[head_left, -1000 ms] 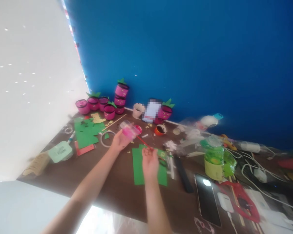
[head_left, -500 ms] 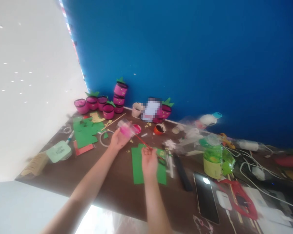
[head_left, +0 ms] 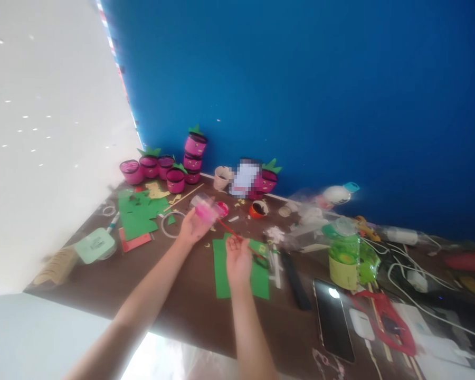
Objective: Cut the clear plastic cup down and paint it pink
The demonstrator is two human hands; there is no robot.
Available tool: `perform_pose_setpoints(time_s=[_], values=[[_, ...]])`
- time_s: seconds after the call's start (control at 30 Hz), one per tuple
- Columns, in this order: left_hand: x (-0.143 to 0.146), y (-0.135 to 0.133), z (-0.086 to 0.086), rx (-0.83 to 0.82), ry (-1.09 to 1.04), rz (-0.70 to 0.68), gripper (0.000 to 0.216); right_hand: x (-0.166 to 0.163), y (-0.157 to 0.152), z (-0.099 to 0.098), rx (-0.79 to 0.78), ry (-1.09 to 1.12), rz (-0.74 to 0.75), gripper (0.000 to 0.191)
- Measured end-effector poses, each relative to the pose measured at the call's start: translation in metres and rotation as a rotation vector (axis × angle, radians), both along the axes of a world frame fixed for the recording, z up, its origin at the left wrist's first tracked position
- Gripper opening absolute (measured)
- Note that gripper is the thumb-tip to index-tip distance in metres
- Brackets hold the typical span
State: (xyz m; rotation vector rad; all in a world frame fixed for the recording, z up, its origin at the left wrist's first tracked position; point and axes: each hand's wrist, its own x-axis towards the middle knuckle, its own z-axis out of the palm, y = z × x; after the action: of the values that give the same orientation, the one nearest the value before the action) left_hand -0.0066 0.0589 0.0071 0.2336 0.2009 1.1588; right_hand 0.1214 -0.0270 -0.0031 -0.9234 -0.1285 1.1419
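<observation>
My left hand (head_left: 193,227) is closed around a small clear plastic cup (head_left: 206,207) smeared with pink paint, held tilted above the brown table (head_left: 182,306). My right hand (head_left: 237,261) pinches the lower end of a thin red brush (head_left: 228,230) whose tip reaches toward the cup. Under the right hand lies a green paper sheet (head_left: 221,272). A small pot of pink paint (head_left: 222,209) sits just behind the cup.
Several pink strawberry-like cups (head_left: 176,180) stand against the blue wall. Green paper scraps (head_left: 138,214), a pale green lidded tub (head_left: 92,245) and a tape ring (head_left: 170,224) lie left. A green bottle (head_left: 342,256), phone (head_left: 332,319), red scissors (head_left: 391,324) and cables lie right.
My right hand has shifted slightly forward and left with the brush. The left hand keeps the cup in nearly the same place.
</observation>
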Motion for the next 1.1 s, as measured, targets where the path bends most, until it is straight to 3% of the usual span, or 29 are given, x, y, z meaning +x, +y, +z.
perform_pose_setpoints(time_s=[0.83,1.0,1.1], values=[[-0.004,0.002,-0.001,-0.029,0.007,0.041,0.045,0.001,-0.002,-0.003,0.002,0.008,0.056,0.024],[-0.01,0.005,0.002,-0.019,-0.058,0.092,0.049,0.009,-0.005,0.006,-0.018,0.034,-0.074,0.023],[-0.013,0.006,0.003,-0.04,-0.07,0.098,0.05,0.017,-0.008,0.015,0.023,-0.162,-0.201,0.025]])
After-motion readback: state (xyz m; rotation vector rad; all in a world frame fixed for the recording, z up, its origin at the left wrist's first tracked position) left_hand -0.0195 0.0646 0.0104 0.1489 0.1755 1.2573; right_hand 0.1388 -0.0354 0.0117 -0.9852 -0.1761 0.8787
